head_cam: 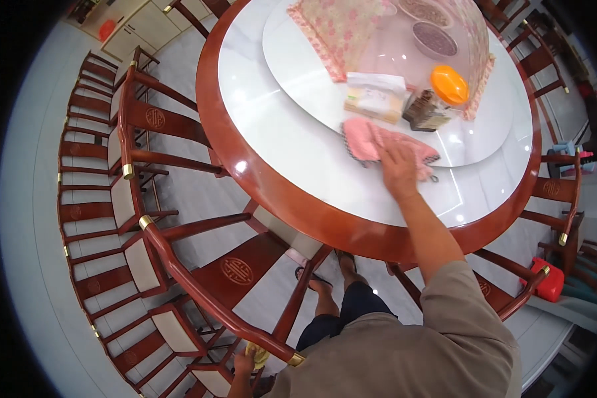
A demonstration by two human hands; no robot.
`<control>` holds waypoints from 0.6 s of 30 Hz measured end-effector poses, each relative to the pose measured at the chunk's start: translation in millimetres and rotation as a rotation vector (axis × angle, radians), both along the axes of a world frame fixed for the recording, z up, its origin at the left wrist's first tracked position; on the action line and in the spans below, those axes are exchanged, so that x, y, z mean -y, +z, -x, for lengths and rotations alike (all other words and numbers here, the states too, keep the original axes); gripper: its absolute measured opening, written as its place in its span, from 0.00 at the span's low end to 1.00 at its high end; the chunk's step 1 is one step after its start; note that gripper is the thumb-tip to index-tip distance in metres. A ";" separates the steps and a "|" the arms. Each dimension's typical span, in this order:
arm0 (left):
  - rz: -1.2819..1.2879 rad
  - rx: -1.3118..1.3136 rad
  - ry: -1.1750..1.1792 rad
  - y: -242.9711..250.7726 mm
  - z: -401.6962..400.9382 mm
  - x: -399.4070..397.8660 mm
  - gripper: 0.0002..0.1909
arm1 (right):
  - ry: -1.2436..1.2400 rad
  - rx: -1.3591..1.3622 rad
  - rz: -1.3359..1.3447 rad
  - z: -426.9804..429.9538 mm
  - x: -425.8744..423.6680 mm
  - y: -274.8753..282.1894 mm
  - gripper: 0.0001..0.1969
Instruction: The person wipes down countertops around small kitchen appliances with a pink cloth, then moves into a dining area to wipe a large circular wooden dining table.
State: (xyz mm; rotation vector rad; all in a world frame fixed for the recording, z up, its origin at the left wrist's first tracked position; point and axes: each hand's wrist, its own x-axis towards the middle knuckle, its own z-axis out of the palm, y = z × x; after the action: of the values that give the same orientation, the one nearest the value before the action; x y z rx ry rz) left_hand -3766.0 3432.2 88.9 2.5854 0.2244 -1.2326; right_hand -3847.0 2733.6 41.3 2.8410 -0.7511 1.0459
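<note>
My right hand [398,166] presses on a pink cloth [365,137] with a dark stitched edge, spread over the rim of the white turntable [303,94] on a round marble-look table [278,154]. Just beyond the cloth stand a pack of tissues [375,97] and a clear jar [425,112] with an orange lid [449,84] and dark contents. My left hand [245,360] hangs low at my left side, holding a yellow cloth [259,356] beside a chair's end.
A patterned food cover [343,30] and bowls [434,41] sit further back on the turntable. Dark red wooden chairs [239,271] ring the table, one close at my left. More chairs [84,201] line the left wall. A red plastic container [548,279] is at the right.
</note>
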 end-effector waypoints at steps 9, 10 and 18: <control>0.177 -0.047 0.295 -53.4 51.2 -62.1 0.20 | -0.331 -0.079 -0.031 64.6 -3.6 2.4 0.24; 0.070 -0.071 0.141 -52.5 49.7 -49.1 0.21 | -0.296 -0.046 0.018 57.1 -10.0 -1.3 0.25; 0.025 -0.051 0.028 -25.2 38.9 -28.3 0.21 | -0.482 -0.124 -0.317 -100.8 8.8 8.6 0.29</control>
State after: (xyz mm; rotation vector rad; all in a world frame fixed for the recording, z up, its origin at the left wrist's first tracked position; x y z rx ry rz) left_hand -3804.9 3460.5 63.7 2.5226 0.2529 -1.2847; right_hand -3746.2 2724.8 49.9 2.6924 -1.6038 0.7233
